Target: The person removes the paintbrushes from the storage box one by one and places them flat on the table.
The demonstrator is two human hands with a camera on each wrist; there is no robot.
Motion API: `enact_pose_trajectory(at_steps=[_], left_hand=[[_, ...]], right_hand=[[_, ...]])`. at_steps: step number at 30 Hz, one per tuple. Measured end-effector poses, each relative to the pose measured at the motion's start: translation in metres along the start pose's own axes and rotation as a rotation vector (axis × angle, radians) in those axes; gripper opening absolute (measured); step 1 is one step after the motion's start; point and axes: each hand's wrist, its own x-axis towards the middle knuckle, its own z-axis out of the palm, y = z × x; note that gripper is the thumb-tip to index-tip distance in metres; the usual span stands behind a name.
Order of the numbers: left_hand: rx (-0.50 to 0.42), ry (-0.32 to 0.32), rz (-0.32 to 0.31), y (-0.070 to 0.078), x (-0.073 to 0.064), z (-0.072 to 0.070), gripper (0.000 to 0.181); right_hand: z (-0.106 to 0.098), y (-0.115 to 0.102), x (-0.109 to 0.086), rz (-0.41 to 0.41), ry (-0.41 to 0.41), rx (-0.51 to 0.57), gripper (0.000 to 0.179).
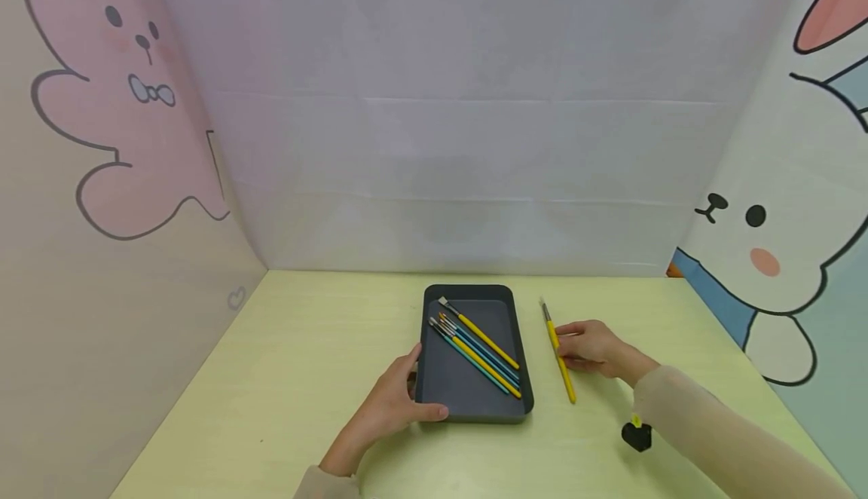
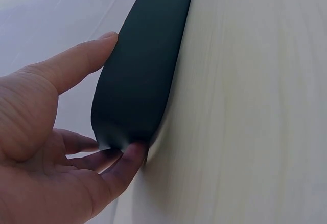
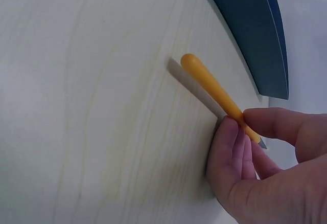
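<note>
My left hand (image 1: 392, 397) holds the near-left corner of a dark grey rectangular tray (image 1: 468, 407), its thumb at the near side and its fingers along the left side. Several paintbrushes (image 1: 483, 356) with yellow, blue and teal handles lie slanted in the tray, bristles toward the far left. To the right of the tray, my right hand (image 1: 595, 350) pinches a yellow-handled paintbrush (image 1: 566, 382) between thumb and fingers. In the right wrist view, the handle's rounded end (image 3: 196, 68) sits slightly above the table, with a shadow beside it. The bristles are hidden there.
The pale yellow wooden table (image 1: 271, 378) runs back to a white cloth wall (image 1: 447, 145). Side walls carry cartoon figures. Near the right sleeve (image 1: 719, 423) is a small black piece (image 1: 636, 436) with a yellow bit.
</note>
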Motion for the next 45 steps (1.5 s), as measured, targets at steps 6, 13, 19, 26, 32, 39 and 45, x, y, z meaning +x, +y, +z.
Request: enact_pose_trajectory(at_steps=[6, 13, 19, 26, 32, 39, 45], left_hand=[[0.001, 0.002, -0.006, 0.0002, -0.0008, 0.0005, 0.122], [0.018, 0.004, 0.004, 0.0032, -0.0025, -0.0006, 0.121], [0.017, -0.002, -0.006, 0.0037, -0.0028, -0.0008, 0.121], [0.009, -0.005, -0.007, 0.0038, -0.0032, -0.0009, 0.121], [-0.019, -0.015, 0.005, 0.0031, -0.0040, -0.0014, 0.121], [-0.018, -0.018, 0.011, 0.0013, -0.0034, -0.0018, 0.121], [0.007, -0.023, 0.005, 0.0011, -0.0024, -0.0009, 0.120]], right_hand=[[0.0019, -0.0037, -0.0003, 0.004, 0.005, -0.030, 0.059], [0.0048, -0.0073, 0.0004, 0.020, 0.019, -0.071, 0.058], [0.0066, -0.0087, 0.0014, 0.024, 0.032, -0.094, 0.058], [0.0069, -0.0093, 0.0007, 0.026, 0.037, -0.099, 0.057], [0.0067, -0.0099, 0.0006, 0.027, 0.044, -0.109, 0.055], [0.0063, -0.0095, -0.0001, 0.023, 0.038, -0.093, 0.055], [0.0010, -0.0053, -0.0012, 0.033, -0.012, -0.016, 0.062]])
